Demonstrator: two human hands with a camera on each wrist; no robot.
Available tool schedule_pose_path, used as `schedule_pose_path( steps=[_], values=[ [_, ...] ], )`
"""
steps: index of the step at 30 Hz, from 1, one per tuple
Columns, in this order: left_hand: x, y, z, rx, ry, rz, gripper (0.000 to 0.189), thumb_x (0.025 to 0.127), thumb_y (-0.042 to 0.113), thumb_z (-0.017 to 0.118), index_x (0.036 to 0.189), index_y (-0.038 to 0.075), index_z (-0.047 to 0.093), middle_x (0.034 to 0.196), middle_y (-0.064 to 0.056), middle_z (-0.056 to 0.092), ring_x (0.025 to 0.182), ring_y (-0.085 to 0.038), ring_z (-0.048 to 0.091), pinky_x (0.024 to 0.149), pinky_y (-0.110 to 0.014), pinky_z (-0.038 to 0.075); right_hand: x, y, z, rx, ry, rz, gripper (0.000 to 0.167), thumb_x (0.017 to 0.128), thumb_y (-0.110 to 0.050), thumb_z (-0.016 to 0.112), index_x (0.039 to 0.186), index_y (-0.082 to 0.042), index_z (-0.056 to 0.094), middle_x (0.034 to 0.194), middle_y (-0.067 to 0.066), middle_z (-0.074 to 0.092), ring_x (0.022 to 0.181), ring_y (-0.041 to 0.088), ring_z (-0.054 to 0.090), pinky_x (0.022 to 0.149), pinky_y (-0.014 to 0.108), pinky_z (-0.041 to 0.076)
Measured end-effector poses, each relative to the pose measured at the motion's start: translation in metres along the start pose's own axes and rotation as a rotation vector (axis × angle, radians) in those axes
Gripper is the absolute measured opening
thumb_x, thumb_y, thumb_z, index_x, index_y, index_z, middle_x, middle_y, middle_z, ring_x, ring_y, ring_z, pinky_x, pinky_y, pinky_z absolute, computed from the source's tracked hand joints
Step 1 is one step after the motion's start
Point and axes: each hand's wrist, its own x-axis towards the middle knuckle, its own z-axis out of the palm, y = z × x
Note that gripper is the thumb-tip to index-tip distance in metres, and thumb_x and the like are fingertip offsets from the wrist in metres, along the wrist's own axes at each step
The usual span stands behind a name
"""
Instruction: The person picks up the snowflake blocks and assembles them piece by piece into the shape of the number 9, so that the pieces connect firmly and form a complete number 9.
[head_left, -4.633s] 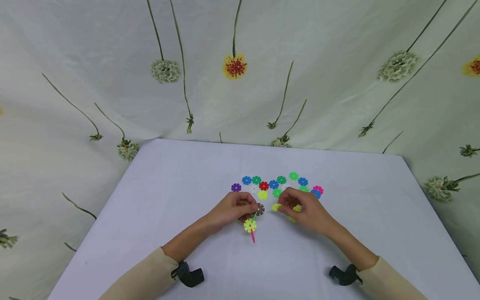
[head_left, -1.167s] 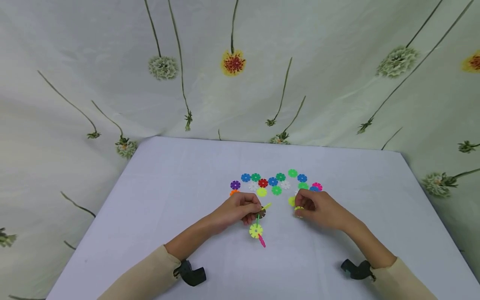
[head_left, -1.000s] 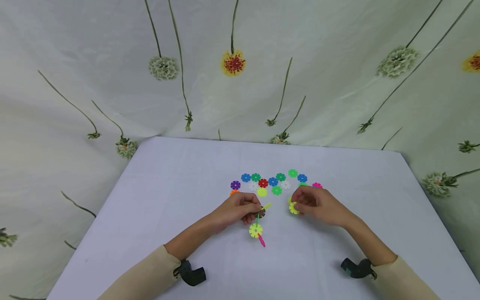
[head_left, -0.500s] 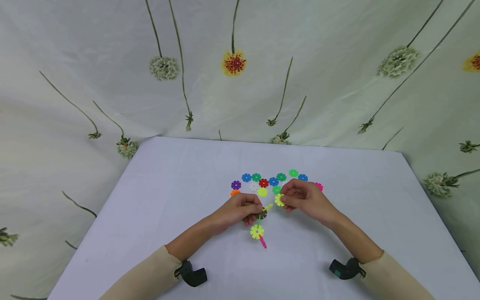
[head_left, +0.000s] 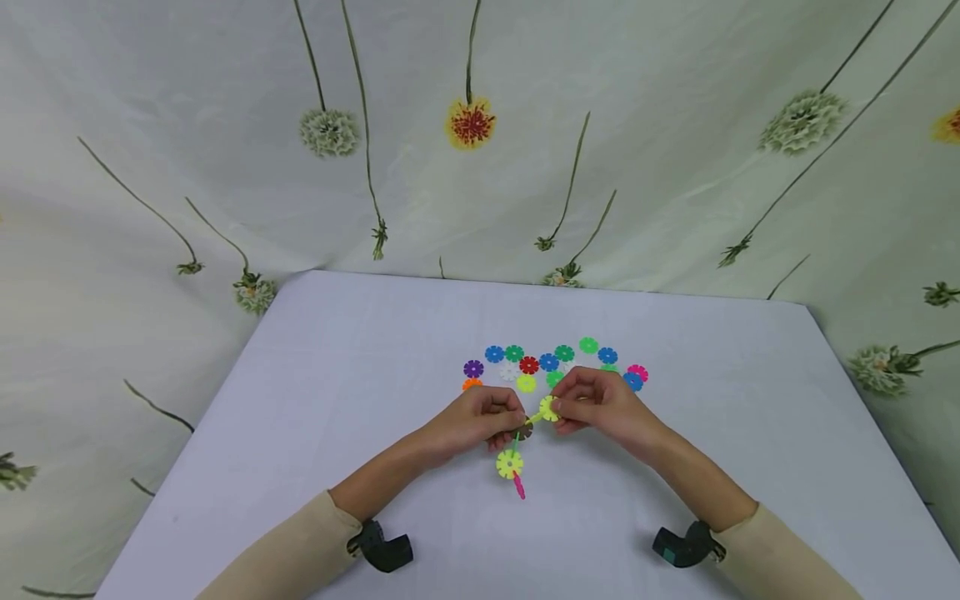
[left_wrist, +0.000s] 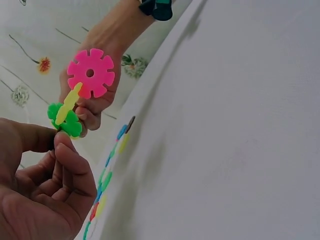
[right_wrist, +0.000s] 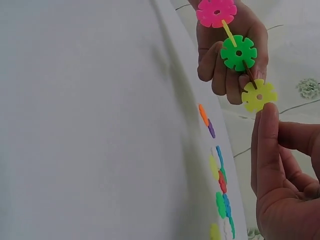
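Note:
My left hand [head_left: 480,417] pinches a brown snowflake disc [head_left: 525,430] in a chain of slotted plastic discs. Below it hang a green disc [right_wrist: 238,53], a yellow disc [head_left: 509,464] and a pink disc [left_wrist: 91,73] at the end. Another yellow disc [right_wrist: 259,96], edge-on in the head view, is slotted onto the brown one. Thumb and fingers of my right hand [head_left: 603,408] pinch a separate yellow disc [head_left: 548,408], which meets that edge-on disc; whether their slots interlock I cannot tell. In the right wrist view my fingertips hide the held disc.
Loose discs lie in a band on the white table [head_left: 360,350] beyond my hands, among them a purple [head_left: 473,368], a red [head_left: 528,365] and a pink one [head_left: 637,372]. A flower-patterned cloth [head_left: 660,167] hangs behind the table.
A yellow disc has joined the brown one since the earliest frame. My right hand has picked up another yellow disc and carried it left to the chain. My left hand stays nearly still.

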Motion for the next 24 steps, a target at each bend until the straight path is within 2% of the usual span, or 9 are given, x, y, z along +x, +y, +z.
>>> schedule_pose_path(
  steps=[5,11,15,19,24],
  values=[
    [-0.0005,-0.0007,-0.0001,0.008,-0.012,-0.001,0.016,0.106,0.018,0.067,0.107,0.002,0.067,0.089,-0.001,0.071,0.072,-0.014,0.063,0.068,-0.020,0.055,-0.0045,0.0032,0.0027,0.064,0.027,0.043,0.028,0.100,-0.012,0.076,0.118,0.004,0.062,0.096,0.001,0.079,0.086,0.015,0.081,0.087,0.028,0.066],
    [-0.0018,0.0015,0.0044,0.016,0.003,0.004,0.014,0.106,0.015,0.067,0.107,0.001,0.069,0.091,-0.002,0.072,0.072,-0.015,0.062,0.067,-0.020,0.054,-0.0070,0.0047,0.0068,0.093,0.058,0.013,0.027,0.099,-0.009,0.075,0.115,0.008,0.061,0.096,0.002,0.079,0.085,0.014,0.081,0.085,0.028,0.066],
    [-0.0023,0.0024,0.0066,0.027,0.005,-0.011,0.013,0.106,0.015,0.066,0.106,0.002,0.069,0.089,-0.004,0.072,0.071,-0.014,0.061,0.067,-0.021,0.053,-0.0077,0.0043,0.0080,0.075,0.047,0.015,0.025,0.099,-0.009,0.076,0.113,0.007,0.062,0.096,0.004,0.078,0.084,0.016,0.081,0.085,0.029,0.066],
    [-0.0017,0.0041,0.0062,0.037,0.003,0.003,0.013,0.106,0.017,0.066,0.103,0.004,0.069,0.089,-0.005,0.073,0.068,-0.014,0.061,0.065,-0.020,0.052,-0.0072,0.0033,0.0062,0.065,0.039,0.015,0.027,0.099,-0.012,0.077,0.116,0.005,0.065,0.099,0.004,0.080,0.086,0.017,0.082,0.086,0.029,0.066],
    [-0.0011,0.0060,0.0056,0.055,-0.024,0.036,0.017,0.106,0.021,0.065,0.106,0.004,0.068,0.086,-0.001,0.073,0.069,-0.013,0.061,0.066,-0.022,0.054,-0.0067,0.0014,0.0035,0.036,-0.016,-0.012,0.030,0.100,-0.014,0.075,0.124,0.004,0.071,0.112,0.006,0.080,0.093,0.017,0.082,0.089,0.030,0.066]
  ],
)
